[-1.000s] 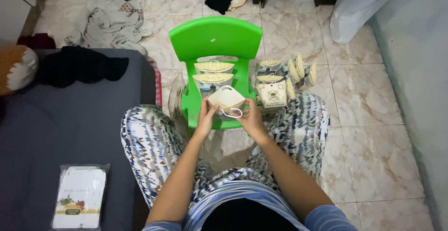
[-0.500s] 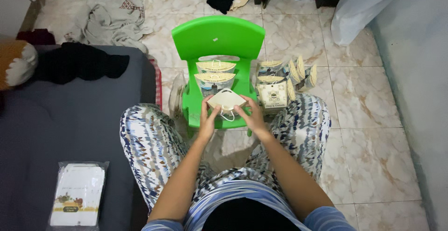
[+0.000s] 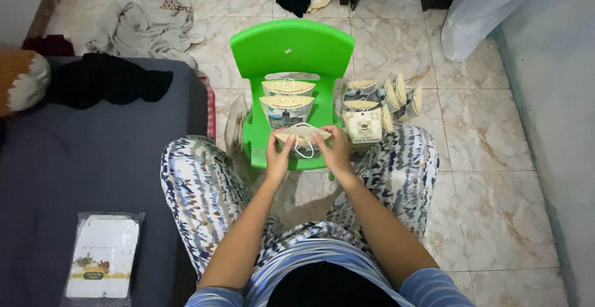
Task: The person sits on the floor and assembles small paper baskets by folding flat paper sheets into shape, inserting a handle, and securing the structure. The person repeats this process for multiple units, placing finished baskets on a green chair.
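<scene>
Green chair (image 3: 291, 49), blue-white patterned trousers (image 3: 204, 201), beige marbled floor tiles (image 3: 496, 133).

Chair (image 3: 291, 49) as landmark. On chair seat: two folded boxes (image 3: 287, 102), one behind other. Over seat front edge: third box (image 3: 302, 135) between left hand (image 3: 277, 156) and right hand (image 3: 335, 152). Right of chair, on floor: box cluster (image 3: 378, 108). Left of chair: mattress (image 3: 93, 164), plastic packet (image 3: 102, 255) on it. Behind chair: clothes (image 3: 149, 25).

green chair (image 3: 291, 53) seat: 2 folded paper boxes (image 3: 287, 99) | tile floor (image 3: 489, 139): more boxes (image 3: 372, 111), clothes (image 3: 149, 25)
</scene>
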